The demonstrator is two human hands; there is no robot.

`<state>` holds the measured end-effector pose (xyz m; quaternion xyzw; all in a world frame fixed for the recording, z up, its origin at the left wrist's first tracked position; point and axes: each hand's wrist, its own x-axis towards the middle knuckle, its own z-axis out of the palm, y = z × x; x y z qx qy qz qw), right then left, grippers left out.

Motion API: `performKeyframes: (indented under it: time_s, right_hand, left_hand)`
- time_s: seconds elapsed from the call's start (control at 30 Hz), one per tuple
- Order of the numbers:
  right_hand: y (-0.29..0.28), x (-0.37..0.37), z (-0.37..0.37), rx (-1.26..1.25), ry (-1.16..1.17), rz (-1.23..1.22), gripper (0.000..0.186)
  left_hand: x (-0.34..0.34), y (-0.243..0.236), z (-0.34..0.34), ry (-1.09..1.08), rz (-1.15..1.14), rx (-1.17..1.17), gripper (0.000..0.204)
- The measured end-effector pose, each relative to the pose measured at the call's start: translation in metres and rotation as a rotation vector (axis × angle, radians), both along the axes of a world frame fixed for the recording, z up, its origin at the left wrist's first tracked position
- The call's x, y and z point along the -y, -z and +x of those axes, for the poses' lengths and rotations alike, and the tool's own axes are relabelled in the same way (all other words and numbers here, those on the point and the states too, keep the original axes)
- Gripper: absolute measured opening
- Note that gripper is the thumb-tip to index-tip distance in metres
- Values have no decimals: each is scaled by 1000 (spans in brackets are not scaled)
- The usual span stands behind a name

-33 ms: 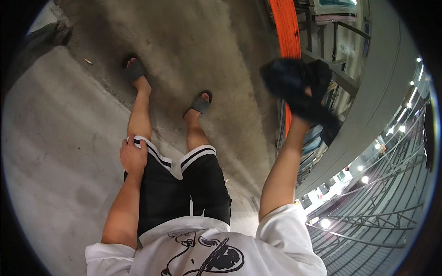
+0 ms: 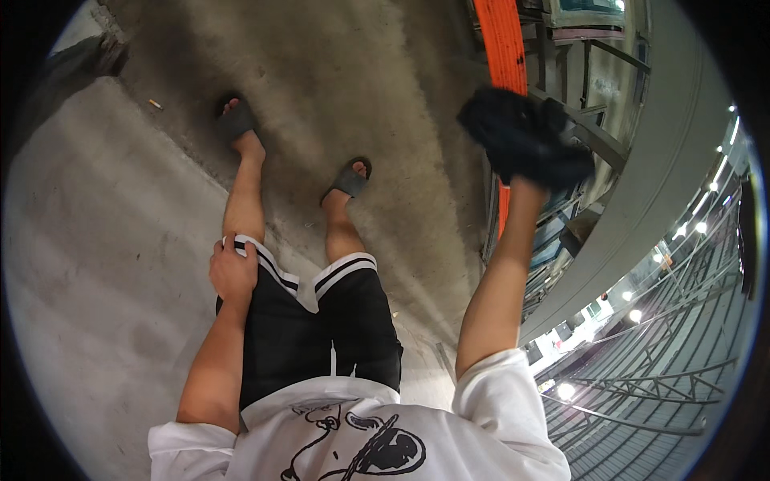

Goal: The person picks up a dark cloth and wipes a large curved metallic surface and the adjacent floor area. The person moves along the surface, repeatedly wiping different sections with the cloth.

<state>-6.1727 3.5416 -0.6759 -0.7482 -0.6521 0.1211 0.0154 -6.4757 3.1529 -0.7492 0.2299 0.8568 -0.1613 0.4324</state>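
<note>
Black cloth is bunched up in my right hand, which reaches out to the right with the arm extended. The fingers are hidden in the cloth, and little more than the wrist shows below it. Behind the cloth runs an orange beam, partly covered by it; whether they touch I cannot tell. My left hand rests on my left leg at the white hem of my black shorts. Its thumb and fingers lie apart over the hem and hold nothing I can see.
A grey metal frame curves along the right side, with racks and panels behind the orange beam. My feet, in grey slides, stand on the concrete floor. A cigarette butt lies at the upper left. Bright lamps and roof trusses show at the lower right.
The black cloth has shifted slightly and changed shape; its lower right end has drawn up. My right forearm has moved a little to the right. My left hand stays put.
</note>
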Motion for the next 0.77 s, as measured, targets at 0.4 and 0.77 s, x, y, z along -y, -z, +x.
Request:
performKeyframes:
  time_s: [0.4, 0.77]
  right_hand:
    - [-36, 106, -73, -550, 34, -956, 52]
    - [27, -94, -14, 75, -258, 136, 58]
  left_hand:
    - [-10, -1, 5, 14, -67, -14, 51]
    - [-19, 2, -1, -17, -79, 26, 53]
